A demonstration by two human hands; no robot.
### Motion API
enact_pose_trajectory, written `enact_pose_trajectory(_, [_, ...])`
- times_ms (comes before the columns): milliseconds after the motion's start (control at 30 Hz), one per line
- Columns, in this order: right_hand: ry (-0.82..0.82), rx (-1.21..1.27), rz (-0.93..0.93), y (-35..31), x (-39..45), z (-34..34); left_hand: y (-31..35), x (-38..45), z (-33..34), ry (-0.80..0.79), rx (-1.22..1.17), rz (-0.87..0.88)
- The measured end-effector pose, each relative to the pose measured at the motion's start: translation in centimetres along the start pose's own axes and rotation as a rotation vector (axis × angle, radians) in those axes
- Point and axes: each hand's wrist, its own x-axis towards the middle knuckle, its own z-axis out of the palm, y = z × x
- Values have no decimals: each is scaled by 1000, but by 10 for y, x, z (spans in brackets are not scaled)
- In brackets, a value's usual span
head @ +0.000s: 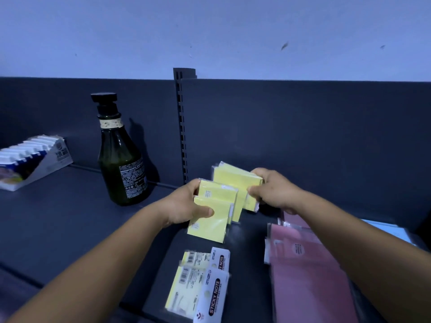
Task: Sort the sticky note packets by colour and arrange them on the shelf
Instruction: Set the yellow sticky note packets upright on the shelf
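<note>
Shelf (70,217) of dark metal under pale wall (210,31), bottle (121,159) upright.

A dark grey metal shelf (70,220) with a matching back panel carries everything. At ten o'clock lies a white and blue display carton (32,159), tilted; just right of it stands a dark green glass bottle (121,164), upright, black-capped. Near the centre a row of yellow sticky note packets (224,194) stands leaning. At six o'clock two more yellow packets (198,285) lie flat, overlapping. At four o'clock lie pink packets (307,276), with a light blue packet (391,231) beyond at three o'clock.
</note>
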Motion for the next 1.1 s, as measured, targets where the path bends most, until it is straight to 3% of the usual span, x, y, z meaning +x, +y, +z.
enact_pose_trajectory(133, [-193, -1, 4, -3, -9, 4, -4, -5, 5, 90, 25, 7])
enact_pose_trajectory(300, [-299, -108, -10, -12, -18, 12, 1, -9, 13, 76, 30, 4])
enact_pose_trajectory(600, [-44, -206, -87, -10, -12, 19, 1, -15, 7, -20, 3, -1])
enact_pose_trajectory(767, [-102, -152, -91, -12, -8, 14, 4, -7, 2, 48, -7, 7])
enact_pose_trajectory(933, [-48, -152, -108, -12, -2, 18, 7, 9, 3, 55, -52, 31])
enact_pose_trajectory(1100, [-68, -178, 36, -5, 3, 23, 4, 22, 9, 84, -14, -27])
